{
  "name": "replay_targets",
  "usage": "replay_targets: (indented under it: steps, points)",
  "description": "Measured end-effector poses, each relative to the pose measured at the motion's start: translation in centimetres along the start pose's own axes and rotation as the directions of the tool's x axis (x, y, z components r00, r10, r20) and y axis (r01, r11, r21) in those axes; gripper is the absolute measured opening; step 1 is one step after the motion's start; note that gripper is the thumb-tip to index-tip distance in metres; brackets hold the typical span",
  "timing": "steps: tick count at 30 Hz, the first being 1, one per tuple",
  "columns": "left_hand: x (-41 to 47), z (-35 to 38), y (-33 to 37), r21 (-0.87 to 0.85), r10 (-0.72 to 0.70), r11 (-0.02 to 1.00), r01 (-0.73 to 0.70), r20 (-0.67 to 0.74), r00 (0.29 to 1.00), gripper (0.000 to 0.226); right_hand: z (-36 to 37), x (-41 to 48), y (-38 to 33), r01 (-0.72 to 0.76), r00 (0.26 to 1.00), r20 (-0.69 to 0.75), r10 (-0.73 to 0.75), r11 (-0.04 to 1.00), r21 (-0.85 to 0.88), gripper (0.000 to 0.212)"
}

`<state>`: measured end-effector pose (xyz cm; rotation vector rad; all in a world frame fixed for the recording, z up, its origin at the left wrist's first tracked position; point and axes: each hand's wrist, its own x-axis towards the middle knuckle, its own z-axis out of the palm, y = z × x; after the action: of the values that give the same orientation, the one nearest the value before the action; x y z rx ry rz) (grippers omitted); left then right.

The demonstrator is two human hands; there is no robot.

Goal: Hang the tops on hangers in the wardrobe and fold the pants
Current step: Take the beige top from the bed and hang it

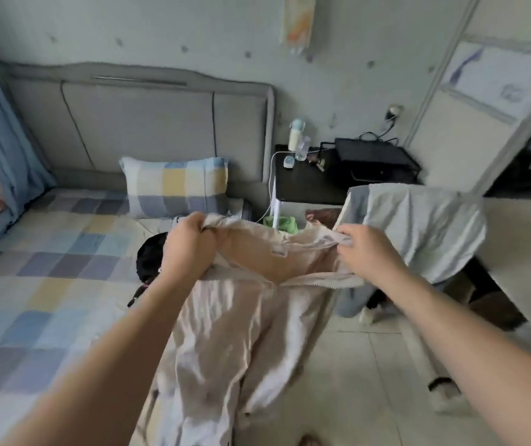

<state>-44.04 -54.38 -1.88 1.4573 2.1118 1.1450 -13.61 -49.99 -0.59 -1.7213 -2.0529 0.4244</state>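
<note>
L hand (190,249) & R hand (368,252) hold a beige zip top (241,333) by its upper edge, spread btwn them, over the bed (48,300) edge. L fingers curl tight round bunched cloth; R fingers pinch the edge. Rest of the top hangs down. Black garment (151,255) on bed, just beside L hand. Checked pillow (177,188) at headboard. Pale blue cloth (425,226) draped near R hand, black nightstand (306,181) behind.

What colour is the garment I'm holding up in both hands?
The garment is pale beige, seen clearly in the head view.
</note>
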Motion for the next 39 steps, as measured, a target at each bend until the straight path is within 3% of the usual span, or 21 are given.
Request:
replay_targets:
  steps: [3, 6, 9, 16, 21, 28, 39]
  points:
    - [4.3, 1.1, 8.7, 0.029, 0.169, 0.985, -0.168, -0.015, 0.986, 0.032, -8.2, 2.5, 1.9, -0.031, 0.983, -0.185, 0.024, 0.999, -0.034, 0.024]
    - [7.3, 3.0, 17.4, 0.015, 0.324, 0.946, -0.324, -0.018, 0.946, 0.019, -16.2, 4.5, 4.1, -0.056, 0.927, -0.374, 0.028, 0.996, -0.064, 0.015]
    - [9.4, 6.0, 26.0, 0.014, 0.425, 0.905, -0.425, -0.044, 0.904, 0.020, -23.6, 6.5, 6.8, -0.063, 0.862, -0.507, 0.013, 0.995, -0.083, 0.024]
    - [13.0, 14.5, 45.9, -0.047, 0.626, 0.776, -0.629, -0.069, 0.777, 0.017, -39.0, 11.2, 14.2, -0.066, 0.735, -0.677, -0.034, 0.990, -0.122, 0.030]
    - [14.9, 20.3, 58.6, -0.111, 0.715, 0.689, -0.717, -0.056, 0.696, 0.020, -48.4, 14.3, 19.1, -0.149, 0.652, -0.758, -0.032, 0.974, -0.170, 0.024]
    - [16.2, 27.6, 72.0, -0.372, 0.786, 0.579, -0.726, 0.015, 0.619, 0.029, -58.5, 17.4, 24.3, -0.357, 0.592, -0.805, 0.016, 0.901, -0.245, 0.024]
    - [19.7, 39.3, 90.1, -0.722, 0.884, 0.349, -0.598, 0.042, 0.465, 0.029, -71.9, 20.3, 31.9, -0.659, 0.322, -0.946, 0.043, 0.727, -0.191, 0.022]
